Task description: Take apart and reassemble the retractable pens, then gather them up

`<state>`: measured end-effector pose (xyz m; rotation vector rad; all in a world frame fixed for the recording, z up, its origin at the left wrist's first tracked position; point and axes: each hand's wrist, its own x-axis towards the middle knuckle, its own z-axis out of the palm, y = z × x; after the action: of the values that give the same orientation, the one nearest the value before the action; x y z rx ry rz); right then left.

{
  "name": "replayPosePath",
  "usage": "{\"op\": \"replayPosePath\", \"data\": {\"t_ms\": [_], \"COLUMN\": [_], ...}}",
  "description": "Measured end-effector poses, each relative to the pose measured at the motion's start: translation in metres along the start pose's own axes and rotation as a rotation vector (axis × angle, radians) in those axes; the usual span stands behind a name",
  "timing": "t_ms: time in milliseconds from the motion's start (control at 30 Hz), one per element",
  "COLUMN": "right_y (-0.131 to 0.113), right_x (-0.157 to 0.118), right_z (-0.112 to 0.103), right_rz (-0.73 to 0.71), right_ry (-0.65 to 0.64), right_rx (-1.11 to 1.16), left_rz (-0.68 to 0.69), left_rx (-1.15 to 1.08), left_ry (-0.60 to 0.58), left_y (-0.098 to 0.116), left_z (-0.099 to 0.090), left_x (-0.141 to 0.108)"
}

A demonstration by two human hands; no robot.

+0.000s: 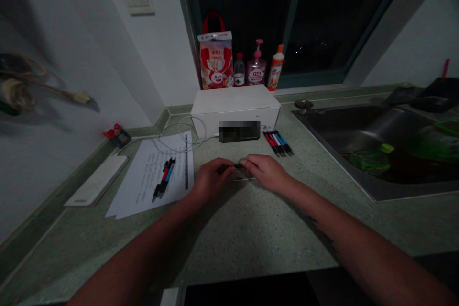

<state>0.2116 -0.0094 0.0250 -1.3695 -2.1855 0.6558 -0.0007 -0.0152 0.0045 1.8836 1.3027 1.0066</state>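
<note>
Dark little piece (238,166), too small to tell what exactly, is held just over the counter (229,234) between both hands, pinched by the fingertips of the left hand (208,180) on one side and of the right hand (268,172) on the other, likely so it's kept steady. Pens are parked in two spots, a tidy row (277,143) by the white box (234,104) and a loose bunch (168,174) on the printed sheets (143,162), presumably so they're kept sorted but within easy reach.
</note>
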Motion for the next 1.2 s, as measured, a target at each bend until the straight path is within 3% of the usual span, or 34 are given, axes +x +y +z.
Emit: {"op": "replayPosePath", "data": {"t_ms": [100,167,300,533,733,1200], "right_y": [0.004,0.007,0.01,0.015,0.014,0.017], "right_x": [0.0,0.0,-0.002,-0.003,-0.005,-0.006], "right_z": [-0.003,-0.004,-0.003,0.001,-0.004,-0.012], "right_rz": [0.013,0.008,-0.039,-0.08,-0.052,-0.025], "right_ry": [0.013,-0.045,-0.166,-0.177,-0.19,-0.21], "right_rx": [-0.079,-0.123,-0.199,-0.273,-0.299,-0.316], "left_rz": [0.16,0.266,0.336,0.178,0.19,0.166], "left_rx": [0.211,0.325,0.438,0.483,0.504,0.498], "left_ry": [-0.139,-0.274,-0.435,-0.264,-0.298,-0.283], "left_y": [0.004,0.008,0.014,0.004,-0.005,0.0], "left_z": [0.001,0.001,0.003,0.005,0.009,-0.002], "left_x": [-0.005,-0.008,-0.01,0.0,0.005,0.005]}}
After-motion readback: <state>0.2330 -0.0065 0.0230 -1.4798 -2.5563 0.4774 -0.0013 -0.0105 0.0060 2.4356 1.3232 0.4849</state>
